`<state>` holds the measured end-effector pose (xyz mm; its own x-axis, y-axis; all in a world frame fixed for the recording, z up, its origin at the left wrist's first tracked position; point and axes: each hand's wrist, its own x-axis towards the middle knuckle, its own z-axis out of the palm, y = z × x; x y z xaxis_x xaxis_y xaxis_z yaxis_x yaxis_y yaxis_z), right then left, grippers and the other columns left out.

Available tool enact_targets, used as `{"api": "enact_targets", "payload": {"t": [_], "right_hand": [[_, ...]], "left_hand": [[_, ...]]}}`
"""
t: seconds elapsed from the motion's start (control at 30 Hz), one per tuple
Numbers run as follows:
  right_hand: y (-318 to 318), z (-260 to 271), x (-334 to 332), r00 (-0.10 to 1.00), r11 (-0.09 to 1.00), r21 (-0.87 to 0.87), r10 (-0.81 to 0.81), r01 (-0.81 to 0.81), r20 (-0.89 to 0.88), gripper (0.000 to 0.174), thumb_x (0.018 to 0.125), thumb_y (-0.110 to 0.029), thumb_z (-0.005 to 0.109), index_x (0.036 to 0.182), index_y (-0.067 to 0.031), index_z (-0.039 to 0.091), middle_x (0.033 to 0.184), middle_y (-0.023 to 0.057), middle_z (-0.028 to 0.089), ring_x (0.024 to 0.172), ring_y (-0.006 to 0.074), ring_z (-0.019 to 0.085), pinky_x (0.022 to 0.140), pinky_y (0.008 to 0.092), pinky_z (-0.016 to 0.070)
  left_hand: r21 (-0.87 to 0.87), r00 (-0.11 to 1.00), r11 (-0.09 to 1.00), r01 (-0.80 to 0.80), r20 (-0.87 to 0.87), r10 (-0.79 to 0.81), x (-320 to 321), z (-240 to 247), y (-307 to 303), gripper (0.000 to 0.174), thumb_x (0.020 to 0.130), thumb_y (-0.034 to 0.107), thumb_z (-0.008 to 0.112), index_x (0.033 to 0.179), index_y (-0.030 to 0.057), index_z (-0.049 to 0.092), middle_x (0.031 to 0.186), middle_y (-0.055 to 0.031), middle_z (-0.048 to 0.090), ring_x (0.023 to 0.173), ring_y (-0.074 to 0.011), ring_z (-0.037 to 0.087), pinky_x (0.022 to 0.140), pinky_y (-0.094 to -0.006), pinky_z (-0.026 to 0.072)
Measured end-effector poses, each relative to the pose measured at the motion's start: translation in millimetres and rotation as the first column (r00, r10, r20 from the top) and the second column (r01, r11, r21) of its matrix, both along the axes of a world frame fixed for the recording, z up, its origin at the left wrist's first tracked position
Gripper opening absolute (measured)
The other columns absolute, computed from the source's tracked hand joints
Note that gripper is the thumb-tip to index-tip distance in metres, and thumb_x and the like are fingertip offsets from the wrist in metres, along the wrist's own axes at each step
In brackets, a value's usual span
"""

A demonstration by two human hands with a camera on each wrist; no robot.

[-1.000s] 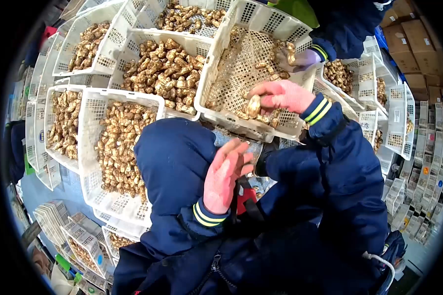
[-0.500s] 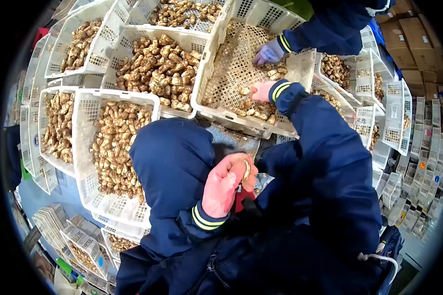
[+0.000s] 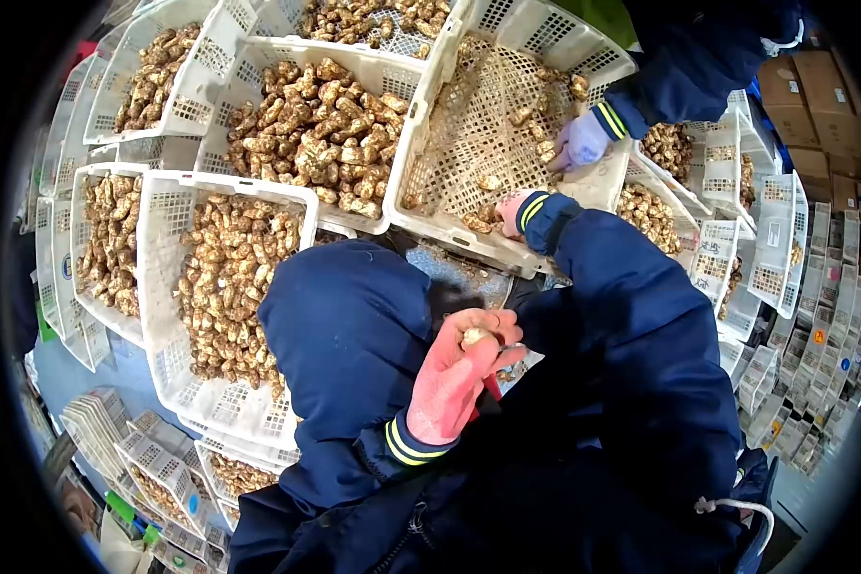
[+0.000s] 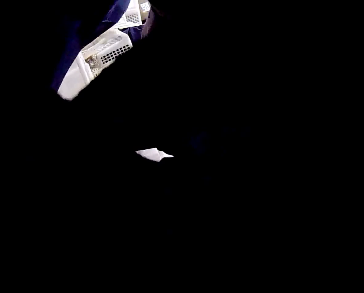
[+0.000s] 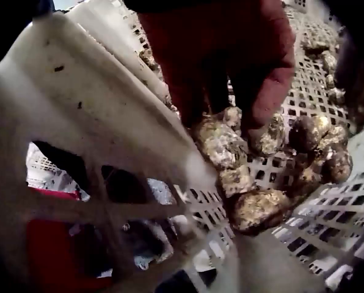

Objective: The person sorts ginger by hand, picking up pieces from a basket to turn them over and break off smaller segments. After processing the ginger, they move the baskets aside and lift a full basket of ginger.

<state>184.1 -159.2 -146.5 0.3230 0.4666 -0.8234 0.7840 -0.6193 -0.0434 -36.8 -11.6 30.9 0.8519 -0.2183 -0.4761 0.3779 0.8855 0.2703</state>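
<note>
My left hand (image 3: 480,346), in a pink glove, is held close to my chest and grips a small pale mushroom (image 3: 474,336) between thumb and curled fingers. My right hand (image 3: 509,209) reaches into the tilted white crate (image 3: 447,227); only the glove's cuff end shows there. In the right wrist view its red-gloved fingers (image 5: 264,79) point down onto a small heap of brown mushrooms (image 5: 222,145) at the crate's low corner, touching them. Whether one is pinched cannot be seen. The left wrist view is almost black, with a sliver of a white crate (image 4: 102,52).
Another person's hand in a pale glove (image 3: 580,143) works in the same crate. Full white crates of mushrooms (image 3: 320,134) (image 3: 225,277) stand left and ahead. More crates (image 3: 751,258) stack at the right, cardboard boxes (image 3: 818,91) behind them.
The mushroom my right hand held over the crate has passed to my left hand, which has closed round it. My right hand went back down into the crate's low corner.
</note>
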Motion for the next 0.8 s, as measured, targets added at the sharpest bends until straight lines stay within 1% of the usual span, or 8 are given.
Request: {"api": "enact_targets", "payload": {"t": [0.2,0.3,0.33,0.4,0.47,0.53,0.67,0.8], "right_hand": [[-7,-1,7,0.982,0.991,0.071,-0.126,0.117,0.143,0.031,0.075,-0.028,0.058,0.101,-0.0107,0.062,0.103,0.0135,0.063,0.1,0.0267,0.058,0.087,0.0357,0.0451],[-16,16,32,0.868,0.849,0.202,-0.448,0.488,-0.212,0.03,0.074,-0.027,0.063,0.099,-0.0107,0.064,0.09,0.0113,0.065,0.081,0.0219,0.062,0.07,0.0328,0.0496],[-15,26,39,0.783,0.781,0.202,-0.494,0.591,-0.379,0.033,0.074,-0.023,0.064,0.104,-0.0098,0.064,0.091,0.0114,0.065,0.078,0.0181,0.062,0.066,0.0311,0.0507],[-17,56,29,0.271,0.247,0.149,-0.595,0.958,-0.757,0.038,0.082,-0.02,0.06,0.115,-0.001,0.056,0.095,0.0039,0.063,0.076,0.0114,0.057,0.063,0.0271,0.0491],[-21,75,27,0.034,0.059,0.013,-0.363,0.998,-0.931,0.043,0.085,-0.021,0.057,0.121,0.0008,0.05,0.101,0.0039,0.059,0.08,0.0122,0.056,0.064,0.0267,0.0491],[-20,88,23,-0.098,0.032,-0.1,-0.049,0.995,-0.994,0.047,0.087,-0.019,0.055,0.127,0.0016,0.042,0.099,0.0047,0.059,0.077,0.0136,0.059,0.065,0.0283,0.0524],[3,125,3,-0.079,0.014,-0.078,0.075,0.997,-0.994,0.057,0.086,-0.03,0.058,0.131,-0.0001,0.038,0.111,0.0128,0.057,0.097,0.0196,0.058,0.074,0.0323,0.0504],[37,165,-21,0.12,0.129,0.094,-0.209,0.987,-0.971,0.049,0.086,-0.024,0.057,0.125,0.001,0.042,0.105,0.0081,0.058,0.1,0.0177,0.057,0.079,0.029,0.0501]], "left_hand": [[-0.062,0.999,0.997,0.037,0.001,-0.037,-5,-9,-3,0.02,0.092,0.019,0.051,0.101,0.0027,0.045,0.1,-0.01,0.051,0.077,-0.0134,0.047,0.076,-0.0302,0.0419],[-0.079,0.998,0.996,0.044,0.052,-0.04,-5,-5,-2,0.026,0.092,0.029,0.05,0.097,0.0043,0.045,0.099,-0.0122,0.051,0.083,-0.0218,0.052,0.078,-0.0375,0.0433],[-0.077,0.997,0.996,0.043,0.06,-0.038,-5,-6,-2,0.026,0.092,0.029,0.05,0.097,0.0043,0.045,0.099,-0.0122,0.051,0.083,-0.0218,0.052,0.078,-0.0375,0.0433],[-0.074,0.999,0.997,0.03,0.044,-0.027,-8,-8,-3,0.025,0.092,0.029,0.049,0.096,0.0043,0.046,0.099,-0.0123,0.051,0.084,-0.0223,0.053,0.08,-0.0381,0.0434],[-0.05,1.0,0.999,0.019,0.016,-0.019,-7,-4,-2,0.025,0.093,0.029,0.048,0.095,0.0041,0.046,0.098,-0.0123,0.051,0.084,-0.0225,0.054,0.08,-0.0369,0.0443],[-0.039,1.0,0.999,0.002,-0.02,-0.002,-8,-7,-3,0.025,0.093,0.029,0.046,0.094,0.0041,0.046,0.098,-0.0123,0.052,0.086,-0.023,0.055,0.079,-0.0364,0.046],[-0.024,0.999,0.999,-0.035,-0.018,0.035,-8,-12,-5,0.024,0.094,0.027,0.044,0.093,0.0037,0.047,0.098,-0.0123,0.053,0.087,-0.0227,0.056,0.076,-0.0359,0.0479],[-0.008,0.999,0.999,-0.037,-0.027,0.037,-11,-16,-8,0.026,0.095,0.026,0.045,0.102,0.0017,0.049,0.099,-0.016,0.058,0.082,-0.0211,0.06,0.074,-0.0328,0.0513]]}}
